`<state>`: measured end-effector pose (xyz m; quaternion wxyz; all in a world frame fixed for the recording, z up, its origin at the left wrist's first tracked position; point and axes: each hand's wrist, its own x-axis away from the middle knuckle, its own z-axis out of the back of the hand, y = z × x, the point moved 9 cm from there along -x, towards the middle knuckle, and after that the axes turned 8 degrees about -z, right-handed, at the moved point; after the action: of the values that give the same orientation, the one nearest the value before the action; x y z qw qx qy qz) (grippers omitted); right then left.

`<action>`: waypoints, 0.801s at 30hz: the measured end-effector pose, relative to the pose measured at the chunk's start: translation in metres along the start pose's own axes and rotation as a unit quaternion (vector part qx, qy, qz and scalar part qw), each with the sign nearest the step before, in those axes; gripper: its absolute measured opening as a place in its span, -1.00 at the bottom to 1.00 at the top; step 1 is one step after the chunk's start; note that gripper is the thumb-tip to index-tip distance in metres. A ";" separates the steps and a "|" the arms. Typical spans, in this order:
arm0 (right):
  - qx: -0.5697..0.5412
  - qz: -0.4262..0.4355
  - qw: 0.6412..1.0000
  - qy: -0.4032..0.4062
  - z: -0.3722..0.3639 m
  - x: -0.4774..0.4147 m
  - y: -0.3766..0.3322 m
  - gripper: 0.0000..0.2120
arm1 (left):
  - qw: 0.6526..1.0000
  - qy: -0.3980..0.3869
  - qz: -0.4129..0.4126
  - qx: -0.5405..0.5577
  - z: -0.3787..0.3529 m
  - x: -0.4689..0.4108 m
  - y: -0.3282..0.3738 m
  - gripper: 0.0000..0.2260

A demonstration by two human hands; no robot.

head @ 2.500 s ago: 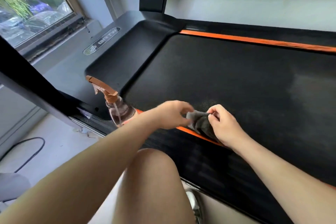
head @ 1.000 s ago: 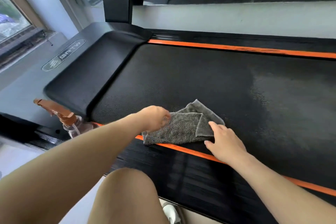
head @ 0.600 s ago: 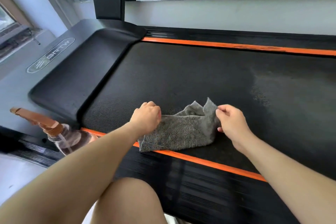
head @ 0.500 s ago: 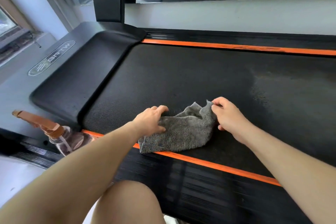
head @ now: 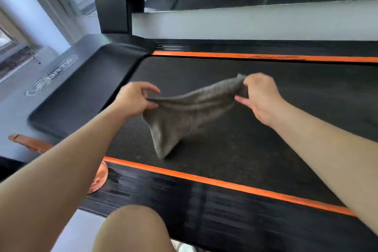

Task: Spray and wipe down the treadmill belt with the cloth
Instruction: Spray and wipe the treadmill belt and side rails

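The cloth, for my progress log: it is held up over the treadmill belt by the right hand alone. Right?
Not alone: the head view shows the left hand pinching one end of the cloth and the right hand the other. It is held up over the treadmill belt.

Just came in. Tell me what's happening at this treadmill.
A person holds a grey terry cloth stretched above the black treadmill belt. The left-hand grip pinches one edge, the right-hand grip pinches the other, and a corner hangs down toward the belt. An amber spray bottle stands on the near side rail, mostly hidden by the left forearm.
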<state>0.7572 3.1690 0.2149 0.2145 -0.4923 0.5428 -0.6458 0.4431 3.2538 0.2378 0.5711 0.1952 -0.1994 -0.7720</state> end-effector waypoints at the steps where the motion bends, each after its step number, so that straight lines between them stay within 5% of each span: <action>1: 0.005 0.054 0.998 0.015 0.001 0.003 -0.017 -0.85 | 0.996 0.089 -0.018 0.000 0.024 0.003 0.010 -0.71; 4: 0.053 0.231 0.970 0.058 0.012 0.023 -0.055 -0.78 | 0.970 0.230 -0.075 -0.031 0.058 0.027 0.036 -0.76; 8: 0.270 0.345 0.899 0.006 0.006 0.049 -0.028 -0.90 | 0.958 0.199 -0.164 -0.123 0.028 0.061 0.034 -0.70; 11: 0.543 0.214 0.805 -0.106 -0.007 0.041 0.052 -0.90 | 0.967 -0.013 -0.105 -0.230 -0.027 0.070 -0.010 -0.57; 14: 0.714 0.006 0.643 -0.276 -0.002 0.051 0.133 -0.75 | 0.891 -0.350 -0.003 -0.288 -0.088 0.100 -0.054 -0.42; 16: 0.706 -0.016 0.650 -0.281 -0.007 0.054 0.141 -0.67 | 0.888 -0.373 0.009 -0.269 -0.096 0.102 -0.056 -0.50; 20: 0.655 0.193 0.711 -0.167 -0.045 0.039 0.100 -0.66 | 0.947 -0.233 -0.031 -0.218 -0.090 0.071 -0.036 -0.72; 24: 0.649 0.248 0.668 -0.268 -0.112 0.023 0.123 -0.44 | 0.964 -0.173 -0.062 -0.191 -0.116 0.048 -0.039 -0.78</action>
<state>0.6185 3.1660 0.1202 0.7682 -0.2286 0.0078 -0.5980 0.4603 3.2087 0.1161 0.5057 -0.0417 -0.1318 -0.8516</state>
